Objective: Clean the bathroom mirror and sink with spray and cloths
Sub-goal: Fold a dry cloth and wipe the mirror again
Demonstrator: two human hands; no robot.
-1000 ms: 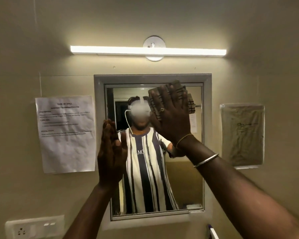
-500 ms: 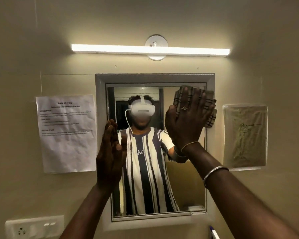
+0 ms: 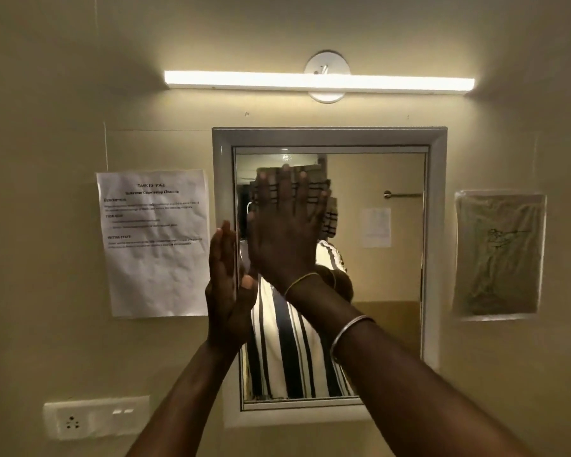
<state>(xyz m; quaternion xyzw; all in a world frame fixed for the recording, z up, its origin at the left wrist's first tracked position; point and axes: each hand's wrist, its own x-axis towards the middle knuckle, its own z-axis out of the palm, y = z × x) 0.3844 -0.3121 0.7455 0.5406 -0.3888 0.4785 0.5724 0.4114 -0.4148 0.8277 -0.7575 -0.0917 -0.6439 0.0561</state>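
Right hand (image 3: pixel 284 232) (fingers straight, spread) presses the striped cloth (image 3: pixel 331 216) flat against the mirror (image 3: pixel 376 275) — left hand (image 3: pixel 225 291), flat and holding nothing, rests just beside it.

The beige wall (image 3: pixel 63 94) carries a grey-framed rectangular mirror (image 3: pixel 437 225) behind the right grip (image 3: pixel 284 232), and a white printed paper sheet (image 3: pixel 152 258) left of the left grip (image 3: pixel 226 291).

Dim, warm scene lit by the tube light (image 3: pixel 318 82) (glaring), hands slightly blurred.

Beige dark-striped cloth (image 3: pixel 329 215), grey-framed mirror (image 3: pixel 437 225), white paper (image 3: pixel 152 258)
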